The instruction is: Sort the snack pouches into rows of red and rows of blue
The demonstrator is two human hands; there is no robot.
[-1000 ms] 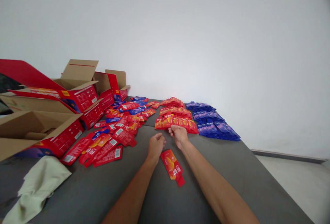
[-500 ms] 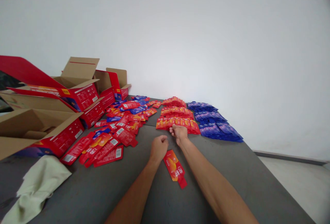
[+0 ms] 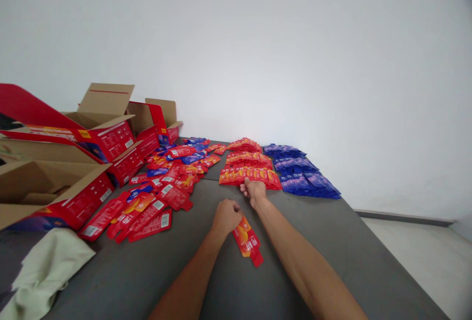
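Observation:
A flat red-and-orange spouted pouch (image 3: 246,239) lies face up between my forearms. My left hand (image 3: 226,218) is at its far end, with curled fingers closed on that edge; the fingertips are partly hidden. My right hand (image 3: 254,191) is closed in a pinch at the near edge of the front row of red-and-orange pouches (image 3: 230,176). What its fingers hold, if anything, I cannot make out. These pouches overlap in three rows. To their right, blue pouches (image 3: 309,185) are laid out in rows as well.
A loose heap of red and blue pouches (image 3: 173,194) spreads over the left of the dark table (image 3: 295,280). Open red cardboard boxes (image 3: 88,197) stand at the far left, with a pale cloth (image 3: 55,258) in front. A white wall (image 3: 280,64) rises behind.
My left hand has come nearer to me, onto the far end of the single pouch. My right hand stays by the front row. The whole view has shifted slightly.

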